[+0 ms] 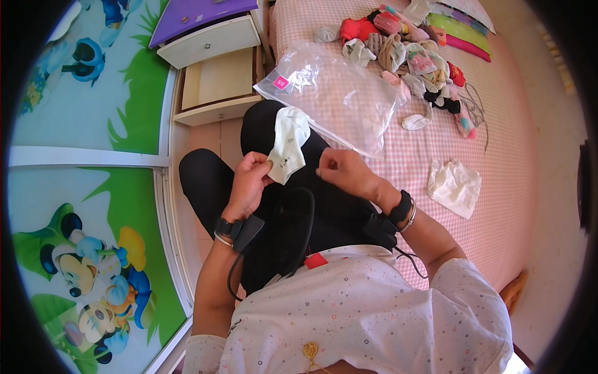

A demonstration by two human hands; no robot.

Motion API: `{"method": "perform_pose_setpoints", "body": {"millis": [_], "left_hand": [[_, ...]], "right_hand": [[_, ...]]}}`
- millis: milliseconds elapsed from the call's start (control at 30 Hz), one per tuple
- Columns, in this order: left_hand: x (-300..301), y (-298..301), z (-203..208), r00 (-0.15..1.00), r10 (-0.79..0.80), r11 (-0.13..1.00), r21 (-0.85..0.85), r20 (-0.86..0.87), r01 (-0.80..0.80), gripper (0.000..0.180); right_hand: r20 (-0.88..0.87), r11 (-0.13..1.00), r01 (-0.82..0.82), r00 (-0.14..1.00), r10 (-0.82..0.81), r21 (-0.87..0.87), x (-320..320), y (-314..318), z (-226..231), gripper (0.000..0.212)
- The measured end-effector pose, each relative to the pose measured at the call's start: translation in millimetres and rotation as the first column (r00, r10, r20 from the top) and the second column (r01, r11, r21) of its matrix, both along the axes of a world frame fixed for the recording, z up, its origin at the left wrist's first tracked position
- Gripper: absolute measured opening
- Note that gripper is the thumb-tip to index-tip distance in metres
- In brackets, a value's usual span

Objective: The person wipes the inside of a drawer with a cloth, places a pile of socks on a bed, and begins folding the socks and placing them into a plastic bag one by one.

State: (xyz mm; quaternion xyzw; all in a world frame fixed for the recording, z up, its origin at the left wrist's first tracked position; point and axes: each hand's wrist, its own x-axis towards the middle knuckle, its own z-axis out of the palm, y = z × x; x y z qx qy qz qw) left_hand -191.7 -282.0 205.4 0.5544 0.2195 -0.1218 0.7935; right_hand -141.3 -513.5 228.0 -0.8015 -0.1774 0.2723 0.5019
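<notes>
My left hand [249, 184] pinches a pale sock [289, 142] with small dark prints near its lower end. The sock stands up above my dark-trousered legs, its other end tipping to the right. Across from it, my right hand [350, 173] has its fingers curled in, apart from the sock, and I see nothing in them. Beyond my knee, a large clear zip bag [355, 93] with a pink label lies flat on the bed. A mixed heap of socks [398, 53] in white, red, pink, grey and black is spread past the bag.
A pink checked bedspread [492, 131] covers the bed. On it lie a folded white cloth [455, 187], a thin grey cord [475, 106] and folded green fabric [461, 34]. At left, a purple-topped cabinet [215, 50] has drawers pulled out, beside cartoon-printed sliding doors [93, 156].
</notes>
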Motion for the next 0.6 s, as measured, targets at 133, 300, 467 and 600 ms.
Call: {"method": "perform_pose_setpoints", "body": {"millis": [133,300,467,600], "left_hand": [[-2.1,-2.9,2.2,1.000,0.005,1.000,0.010,0.001,-0.005,0.002],[-2.1,-7.8,-2.9,0.998,-0.016,1.000,0.027,0.059,0.015,0.012],[-5.5,0.1,-3.1,0.999,-0.016,0.999,0.044,0.051,0.014,0.011],[-5.8,-0.9,-1.0,0.999,-0.027,0.999,0.024,0.030,0.027,0.005]], "right_hand": [[0.081,0.983,0.137,0.986,-0.148,0.124,28.7,3.6,2.2,0.017],[0.283,0.982,0.174,0.948,-0.148,-0.069,66.7,38.3,1.8,0.030],[0.263,0.974,0.110,0.963,-0.055,-0.197,70.7,61.9,-17.0,0.034],[0.108,0.992,0.123,0.986,-0.124,0.012,71.3,48.5,-25.3,0.026]]}}
